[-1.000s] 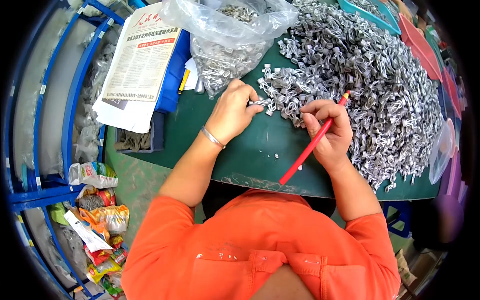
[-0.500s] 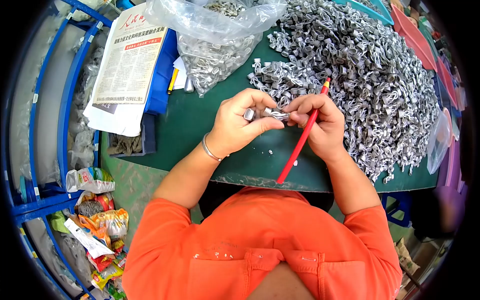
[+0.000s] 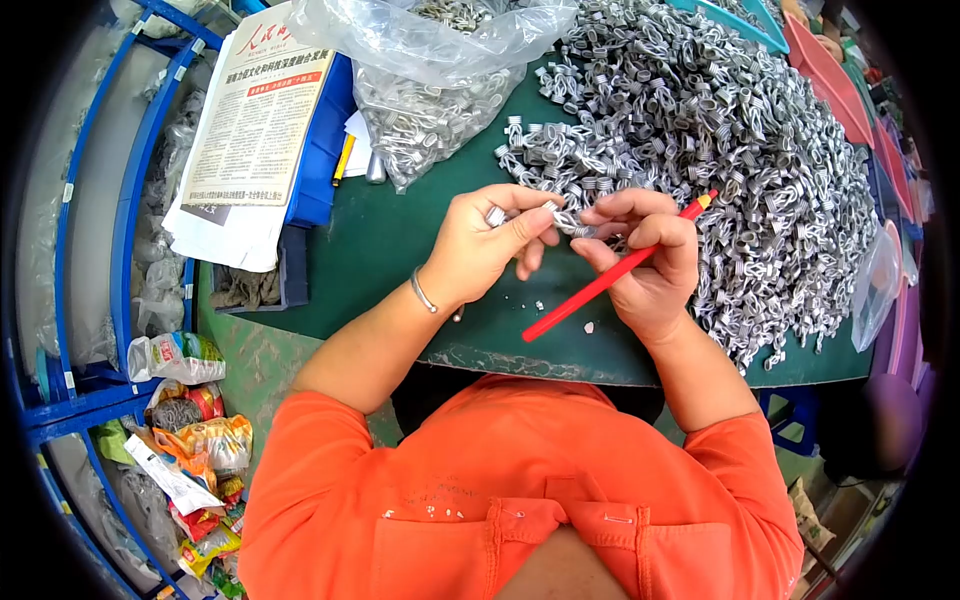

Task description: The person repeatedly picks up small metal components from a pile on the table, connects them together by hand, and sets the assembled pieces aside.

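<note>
Left hand (image 3: 490, 245): fingers pinched closed on metal piece (image 3: 568, 223), which projects from thumb and forefinger toward the right hand (image 3: 648, 265). Right hand: fingers curled round red pencil (image 3: 590, 292), tips slightly parted near the piece's free end; contact unclear. Both above tabletop (image 3: 360, 245), beside metal pile (image 3: 740, 170).

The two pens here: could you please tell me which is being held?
The red pen, in the right hand; the yellow pen lies near the newspaper.
</note>
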`<state>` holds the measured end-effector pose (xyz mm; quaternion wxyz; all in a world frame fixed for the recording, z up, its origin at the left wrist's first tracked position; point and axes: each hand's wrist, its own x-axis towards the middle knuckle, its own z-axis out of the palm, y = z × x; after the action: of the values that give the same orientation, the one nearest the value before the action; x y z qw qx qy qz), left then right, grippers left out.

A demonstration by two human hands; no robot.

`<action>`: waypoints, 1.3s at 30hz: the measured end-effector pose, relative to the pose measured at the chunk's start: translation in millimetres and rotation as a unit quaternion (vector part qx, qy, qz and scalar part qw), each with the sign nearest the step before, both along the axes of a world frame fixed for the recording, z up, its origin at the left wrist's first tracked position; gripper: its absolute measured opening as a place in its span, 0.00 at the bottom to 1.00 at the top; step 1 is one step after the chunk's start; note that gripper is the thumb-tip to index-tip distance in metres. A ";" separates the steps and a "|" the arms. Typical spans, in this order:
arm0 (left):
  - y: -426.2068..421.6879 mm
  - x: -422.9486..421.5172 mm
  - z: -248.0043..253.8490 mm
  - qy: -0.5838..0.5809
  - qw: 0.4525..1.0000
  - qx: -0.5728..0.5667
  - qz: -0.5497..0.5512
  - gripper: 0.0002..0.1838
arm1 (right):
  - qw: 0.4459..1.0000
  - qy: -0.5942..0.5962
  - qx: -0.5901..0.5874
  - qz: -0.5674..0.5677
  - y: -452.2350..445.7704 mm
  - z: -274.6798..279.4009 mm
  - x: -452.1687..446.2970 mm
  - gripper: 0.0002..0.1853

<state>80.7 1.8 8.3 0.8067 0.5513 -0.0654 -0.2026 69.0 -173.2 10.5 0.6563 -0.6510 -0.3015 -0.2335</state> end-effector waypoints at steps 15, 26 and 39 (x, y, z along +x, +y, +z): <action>42.1 19.3 7.5 -0.330 0.807 0.485 -0.071 0.13 | 0.997 0.061 0.007 -0.038 -2.1 -0.9 0.2 0.10; 10.0 5.7 15.9 -0.518 0.797 0.264 0.164 0.12 | 0.935 0.345 -0.030 0.081 -1.2 7.3 -7.9 0.07; 7.2 -0.3 8.2 -0.386 0.897 0.181 0.119 0.12 | 0.928 0.288 0.144 0.188 -5.7 -4.6 3.2 0.12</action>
<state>80.4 8.9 16.6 0.6223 0.7263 -0.2682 0.1150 72.2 -178.9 5.8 0.8335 -0.5202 -0.1792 0.0509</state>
